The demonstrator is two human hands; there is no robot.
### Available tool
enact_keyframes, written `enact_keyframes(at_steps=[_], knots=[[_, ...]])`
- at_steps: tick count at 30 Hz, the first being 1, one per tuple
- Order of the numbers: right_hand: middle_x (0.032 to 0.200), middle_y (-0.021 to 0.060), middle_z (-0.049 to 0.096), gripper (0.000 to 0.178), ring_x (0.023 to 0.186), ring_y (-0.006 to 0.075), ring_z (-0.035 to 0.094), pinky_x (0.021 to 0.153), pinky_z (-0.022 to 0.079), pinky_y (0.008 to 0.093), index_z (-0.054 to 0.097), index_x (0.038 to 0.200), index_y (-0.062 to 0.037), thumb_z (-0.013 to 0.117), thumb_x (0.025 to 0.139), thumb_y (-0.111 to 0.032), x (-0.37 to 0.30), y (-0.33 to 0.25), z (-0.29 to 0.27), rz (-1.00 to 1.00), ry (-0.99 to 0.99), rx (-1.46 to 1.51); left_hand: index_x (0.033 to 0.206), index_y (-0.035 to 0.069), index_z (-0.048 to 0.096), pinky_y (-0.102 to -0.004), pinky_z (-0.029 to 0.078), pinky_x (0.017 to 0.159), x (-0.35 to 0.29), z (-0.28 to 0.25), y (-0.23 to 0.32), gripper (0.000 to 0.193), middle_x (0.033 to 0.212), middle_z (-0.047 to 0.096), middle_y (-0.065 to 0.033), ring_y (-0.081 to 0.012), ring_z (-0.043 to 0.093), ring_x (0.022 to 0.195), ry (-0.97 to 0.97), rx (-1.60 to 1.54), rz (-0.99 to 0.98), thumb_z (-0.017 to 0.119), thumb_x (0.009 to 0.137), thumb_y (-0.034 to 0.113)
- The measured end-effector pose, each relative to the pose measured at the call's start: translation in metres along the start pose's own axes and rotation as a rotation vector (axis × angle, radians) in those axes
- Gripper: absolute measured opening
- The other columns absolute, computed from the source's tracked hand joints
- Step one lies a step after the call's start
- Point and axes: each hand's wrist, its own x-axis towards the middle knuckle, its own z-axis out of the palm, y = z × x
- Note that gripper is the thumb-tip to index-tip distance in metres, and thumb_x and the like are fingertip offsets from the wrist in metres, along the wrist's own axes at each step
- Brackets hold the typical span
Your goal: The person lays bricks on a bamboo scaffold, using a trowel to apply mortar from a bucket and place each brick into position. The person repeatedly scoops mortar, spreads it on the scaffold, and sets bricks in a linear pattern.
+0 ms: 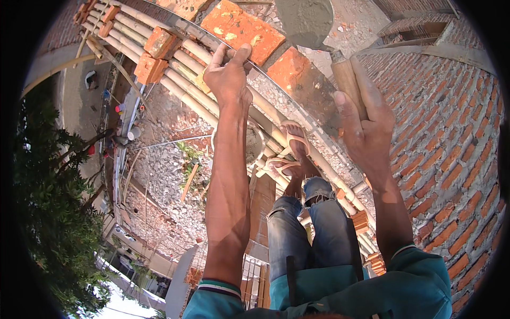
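My right hand (369,114) is wrapped round the wooden handle of a trowel (350,85). Grey mortar covers the wide trowel blade (305,24), held over the brickwork. At the near edge of an orange brick (244,32) is my left hand (228,74), its fingers curled in and thumb bent. A thin taut line (260,69) passes right by those fingertips; whether they pinch it or the brick is hidden. Beside that brick lies another brick (292,69), with grey mortar (313,98) spread along the course to its right.
Bamboo scaffold poles (186,98) run beneath the wall, carrying stacked bricks (159,42) on the left. My sandalled feet (292,138) stand on them. A bucket of mortar (255,142) shows partly behind my left forearm. Rubble (159,175) lies far below; a brick wall (451,149) rises on the right.
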Motion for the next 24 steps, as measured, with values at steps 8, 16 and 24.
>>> enact_keyframes(at_steps=[8, 16, 24], knots=[[0.121, 0.0302, 0.066, 0.049, 0.104, 0.038, 0.069, 0.088, 0.055, 0.0431, 0.056, 0.138, 0.0118, 0.067, 0.095, -0.009, -0.076, 0.013, -0.03, 0.231, -0.136, -0.1, 0.136, -0.013, 0.056, -0.029, 0.056, 0.061, 0.001, 0.002, 0.003, 0.059, 0.088, 0.064, -0.0026, -0.0125, 0.065, 0.071, 0.049, -0.013, -0.006, 0.08, 0.082, -0.003], [0.108, 0.0241, 0.069, 0.048, 0.097, 0.0379, 0.07, 0.083, 0.055, 0.0429, 0.057, 0.139, 0.0053, 0.068, 0.094, -0.009, -0.021, 0.006, 0.0, -0.014, -0.007, 0.005, 0.134, -0.012, 0.057, -0.0284, 0.056, 0.058, 0.004, 0.0, 0.001, 0.058, 0.09, 0.066, -0.0037, -0.0137, 0.069, 0.076, 0.069, 0.014, -0.012, 0.081, 0.081, -0.004], [0.113, 0.0243, 0.069, 0.047, 0.1, 0.0368, 0.069, 0.091, 0.053, 0.0408, 0.059, 0.14, 0.0005, 0.068, 0.097, -0.014, 0.022, -0.001, 0.02, 0.011, -0.152, 0.008, 0.133, -0.014, 0.056, -0.0283, 0.057, 0.059, 0.006, -0.002, 0.004, 0.059, 0.09, 0.064, -0.0042, -0.0152, 0.069, 0.076, 0.059, 0.005, -0.013, 0.081, 0.081, -0.005]])
